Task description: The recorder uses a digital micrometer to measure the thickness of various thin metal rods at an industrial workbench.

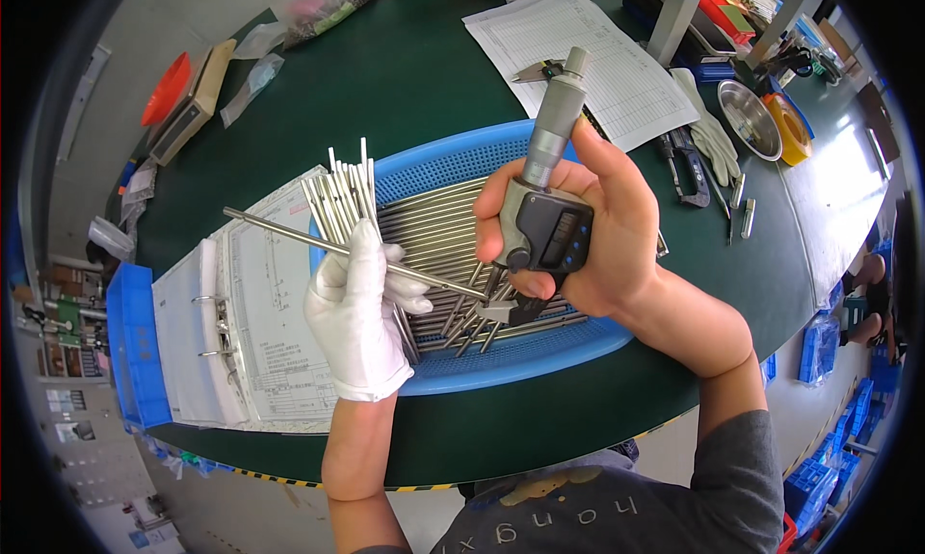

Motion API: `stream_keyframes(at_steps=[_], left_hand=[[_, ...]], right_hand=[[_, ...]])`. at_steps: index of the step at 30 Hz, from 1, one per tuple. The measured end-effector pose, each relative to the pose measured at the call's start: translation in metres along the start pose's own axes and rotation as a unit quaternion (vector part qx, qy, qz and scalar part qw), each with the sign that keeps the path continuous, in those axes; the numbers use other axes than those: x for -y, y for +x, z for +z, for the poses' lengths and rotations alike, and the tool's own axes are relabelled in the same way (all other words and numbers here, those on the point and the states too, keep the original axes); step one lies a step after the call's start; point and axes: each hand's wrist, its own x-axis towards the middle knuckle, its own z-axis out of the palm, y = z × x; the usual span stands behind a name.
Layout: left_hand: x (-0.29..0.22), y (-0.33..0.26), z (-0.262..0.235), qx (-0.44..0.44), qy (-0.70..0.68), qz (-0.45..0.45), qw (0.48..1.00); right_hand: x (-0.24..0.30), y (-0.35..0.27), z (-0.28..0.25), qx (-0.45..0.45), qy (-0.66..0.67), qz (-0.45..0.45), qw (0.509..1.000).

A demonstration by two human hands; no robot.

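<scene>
My left hand (358, 303), in a white glove, is closed on a long thin metal rod (289, 231) that slants down to the right. A bundle of similar rods (342, 199) rises behind the glove; whether the fingers grip it too is hidden. My bare right hand (617, 222) is wrapped round a digital micrometer (551, 228), its thimble pointing up and its frame down. The rod's right end lies at the micrometer's frame, by the measuring gap. Beneath both hands, a blue perforated plastic basket (434, 155) holds many loose metal rods (434, 222).
An open ring binder (275, 332) with a drawing lies left, beside a blue bin (135, 347). A scale (193, 101) stands far left. Beyond the basket are paper sheets (617, 82) with a caliper (540, 71). At right lie another micrometer (686, 169), a glove (708, 125) and a metal bowl (750, 120).
</scene>
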Motion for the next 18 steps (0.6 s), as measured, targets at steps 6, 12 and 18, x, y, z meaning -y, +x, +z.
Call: stream_keyframes(at_steps=[6,12,18], left_hand=[[-0.0014,0.0001,0.001,0.002,0.005,0.005,1.0],[-0.0036,0.0001,-0.0004,0.019,-0.024,-0.031,0.999],[-0.0045,0.0014,0.0008,0.001,-0.074,-0.028,0.997]], right_hand=[[0.0019,-0.0015,0.0048,-0.005,-0.068,-0.009,0.998],[0.0048,-0.0023,0.0081,-0.049,-0.095,0.013,0.994],[0.0018,-0.0012,0.0079,-0.022,-0.069,0.003,0.997]])
